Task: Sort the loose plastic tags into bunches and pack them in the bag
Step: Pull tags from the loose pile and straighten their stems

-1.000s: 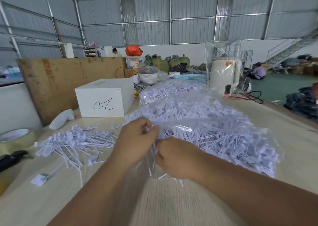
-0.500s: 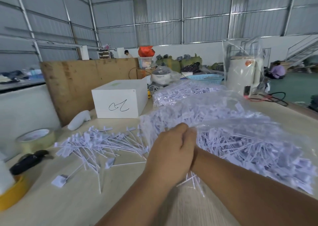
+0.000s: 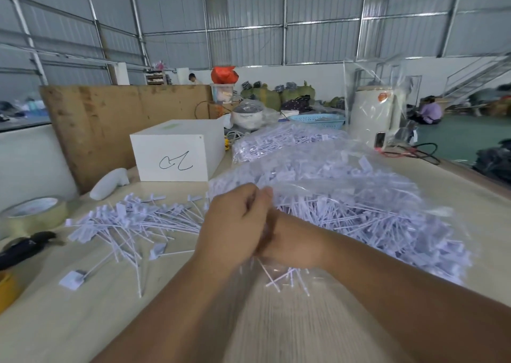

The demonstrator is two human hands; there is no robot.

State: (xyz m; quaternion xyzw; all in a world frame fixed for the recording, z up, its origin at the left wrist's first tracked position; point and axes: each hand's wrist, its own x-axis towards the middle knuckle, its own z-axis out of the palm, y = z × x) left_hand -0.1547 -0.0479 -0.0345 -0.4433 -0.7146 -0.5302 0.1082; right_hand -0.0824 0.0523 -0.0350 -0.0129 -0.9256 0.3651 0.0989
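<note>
- Step in hand, as judged: a bunch of tags [image 3: 279,278] is being fed into the mouth of the bag [image 3: 359,196] near the front edge of the worktop [image 3: 83,321]; packing is well along, the bag bulging with tags.
- Left hand [image 3: 235,224]: fingers curled in, thumb and forefinger pressed together at what looks like the bag's film, holding the mouth up. Exactly what is pinched cannot be told.
- Right hand [image 3: 293,245]: half hidden behind the left; fingers appear closed round the bunch, whose stems stick out below the hand. How tightly cannot be told.
- Next move, as judged: the bunch must be pushed deeper and released without stems snagging the film, the mouth being kept open.
- Loose tags [image 3: 132,221] remain scattered toward the left edge, well apart from the bag; more bunching is called for.
- A tape roll [image 3: 33,213] lies at the left edge.
- A white box [image 3: 177,155] stands further back, with a second filled bag [image 3: 282,141] beside it.
</note>
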